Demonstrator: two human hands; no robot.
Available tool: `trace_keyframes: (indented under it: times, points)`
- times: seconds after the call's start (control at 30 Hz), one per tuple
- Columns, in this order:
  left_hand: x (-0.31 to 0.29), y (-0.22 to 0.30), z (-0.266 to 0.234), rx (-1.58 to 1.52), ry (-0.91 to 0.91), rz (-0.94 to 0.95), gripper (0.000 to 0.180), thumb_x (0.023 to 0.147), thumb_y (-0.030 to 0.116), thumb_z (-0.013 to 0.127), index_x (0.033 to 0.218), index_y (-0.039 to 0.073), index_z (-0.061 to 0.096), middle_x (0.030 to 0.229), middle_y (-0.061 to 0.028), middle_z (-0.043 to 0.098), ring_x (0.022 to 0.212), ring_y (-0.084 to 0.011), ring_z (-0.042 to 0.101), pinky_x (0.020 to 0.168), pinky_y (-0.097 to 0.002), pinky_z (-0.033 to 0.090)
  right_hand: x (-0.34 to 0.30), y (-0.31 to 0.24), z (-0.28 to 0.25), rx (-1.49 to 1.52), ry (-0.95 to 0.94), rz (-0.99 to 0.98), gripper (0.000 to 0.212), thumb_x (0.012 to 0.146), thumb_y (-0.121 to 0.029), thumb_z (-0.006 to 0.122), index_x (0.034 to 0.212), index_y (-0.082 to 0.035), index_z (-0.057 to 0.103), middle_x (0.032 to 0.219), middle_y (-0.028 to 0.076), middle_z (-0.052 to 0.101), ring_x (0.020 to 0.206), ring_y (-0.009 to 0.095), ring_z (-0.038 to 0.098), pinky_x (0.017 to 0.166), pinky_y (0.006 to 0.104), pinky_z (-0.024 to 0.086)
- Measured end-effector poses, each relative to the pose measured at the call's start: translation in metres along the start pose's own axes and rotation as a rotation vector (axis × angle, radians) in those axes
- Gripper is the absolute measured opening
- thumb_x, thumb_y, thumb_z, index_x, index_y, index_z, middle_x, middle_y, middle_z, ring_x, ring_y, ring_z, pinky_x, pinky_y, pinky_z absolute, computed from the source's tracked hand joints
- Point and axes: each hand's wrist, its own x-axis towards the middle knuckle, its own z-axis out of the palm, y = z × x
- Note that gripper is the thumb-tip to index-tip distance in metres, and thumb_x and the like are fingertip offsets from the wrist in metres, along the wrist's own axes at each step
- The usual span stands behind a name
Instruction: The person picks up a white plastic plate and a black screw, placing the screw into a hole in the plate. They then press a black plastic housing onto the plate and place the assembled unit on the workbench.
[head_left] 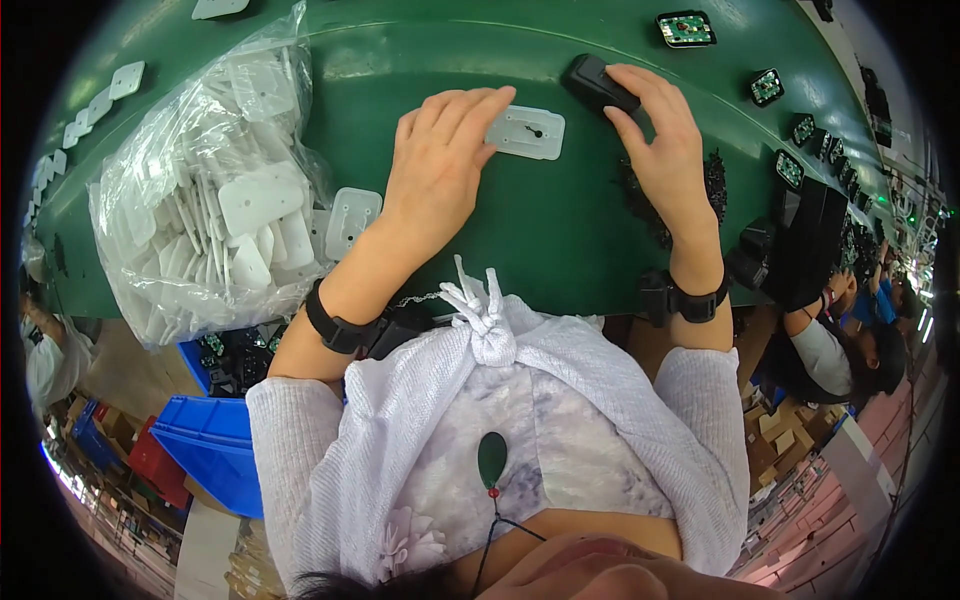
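Note:
My left hand (445, 150) grips the left end of a translucent white plastic plate (548, 142) between thumb and fingers. The plate lies flat on the green table, and a small black part (535, 131) rests on it. To the right, my right hand (660, 130) has its thumb and fingers around a black plastic block (598, 84), just beyond the plate's right end. A heap of small black parts (714, 185) is partly hidden behind my right wrist. Another white plate (352, 220) lies left of my left forearm.
A clear bag stuffed with white plates (265, 205) fills the table's left side. Black casings with green circuit boards (687, 30) line the right side of the green table (430, 50). A blue bin (205, 450) stands below left. Another person (835, 355) works at far right.

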Motion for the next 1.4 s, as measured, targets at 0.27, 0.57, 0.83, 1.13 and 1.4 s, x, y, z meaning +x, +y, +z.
trace_keyframes:
  times: [0.27,0.57,0.83,1.13,1.4]
  points:
    - [-0.007,-0.008,-0.008,-0.299,0.034,-0.034,0.052,0.081,-0.011,0.051,0.128,0.010,0.057,0.132,-0.0082,0.059,0.122,-0.0278,0.053,0.100,-0.0385,0.040,-0.006,-0.044,0.011,0.090,-0.144,-0.202,0.041,0.076,0.000,0.070,0.115,-0.005,0.064,0.118,0.010,0.064,0.104,0.029,0.060,0.089,0.0367,0.049]
    - [-0.010,-0.009,-0.011,-0.054,-0.127,0.017,0.054,0.080,-0.007,0.049,0.129,0.013,0.059,0.137,-0.0027,0.056,0.127,-0.0243,0.051,0.099,-0.0386,0.040,-0.012,-0.038,0.029,-0.040,-0.129,-0.237,0.046,0.074,0.003,0.068,0.118,-0.009,0.065,0.121,0.007,0.062,0.103,0.028,0.060,0.084,0.0350,0.052]
    - [-0.015,0.000,-0.006,0.232,-0.091,0.133,0.050,0.081,0.005,0.055,0.130,0.007,0.058,0.139,-0.0056,0.054,0.121,-0.0235,0.055,0.095,-0.0375,0.043,-0.019,-0.037,0.040,-0.088,-0.019,-0.259,0.051,0.068,0.005,0.069,0.117,-0.012,0.068,0.119,0.005,0.064,0.099,0.026,0.062,0.077,0.0330,0.055]
    - [-0.015,-0.001,0.003,0.327,-0.067,0.212,0.049,0.080,0.008,0.057,0.128,0.000,0.057,0.137,-0.0121,0.054,0.112,-0.0266,0.058,0.090,-0.0366,0.046,-0.018,-0.033,0.041,-0.058,0.001,-0.249,0.046,0.072,0.003,0.067,0.115,-0.011,0.068,0.118,0.006,0.065,0.097,0.025,0.061,0.077,0.0320,0.055]
    - [0.011,-0.004,0.017,0.369,0.062,0.245,0.040,0.079,0.010,0.060,0.116,-0.004,0.059,0.119,-0.0130,0.062,0.097,-0.0254,0.060,0.082,-0.0350,0.049,0.005,-0.012,0.028,0.371,-0.187,-0.077,0.028,0.089,-0.007,0.060,0.117,-0.006,0.065,0.124,0.010,0.063,0.107,0.028,0.058,0.098,0.0361,0.043]
